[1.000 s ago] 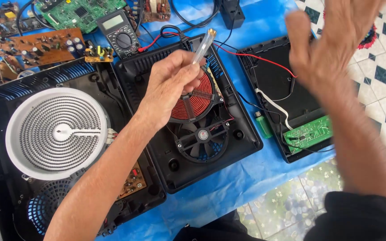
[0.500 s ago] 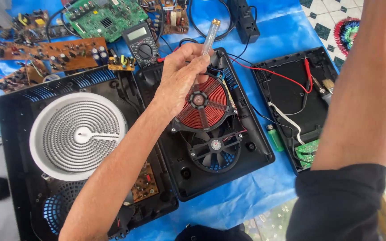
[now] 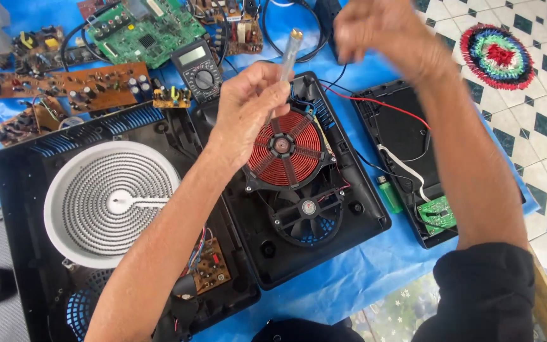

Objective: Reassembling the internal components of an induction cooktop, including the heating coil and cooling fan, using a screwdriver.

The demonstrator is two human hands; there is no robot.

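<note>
Blue sheet [image 3: 349,285]: spread over the tiled floor, filling most of the frame.
Left cooker base [image 3: 26,190]: black, at lower left, a white coiled heating plate [image 3: 109,202] set in it.
Middle cooker base [image 3: 362,215]: opened, showing a red copper coil [image 3: 284,147] above a black fan [image 3: 308,212].
Left hand [image 3: 245,114]: at centre, fingers pinched around a clear-handled tool [image 3: 288,54], kept upright above the coil as half a second ago.
Right hand [image 3: 375,31]: blurred at top centre, brought back into view, now just beside the tool's tip; grip cannot be told.
Multimeter [image 3: 201,73]: upper centre, beside circuit boards.
</note>
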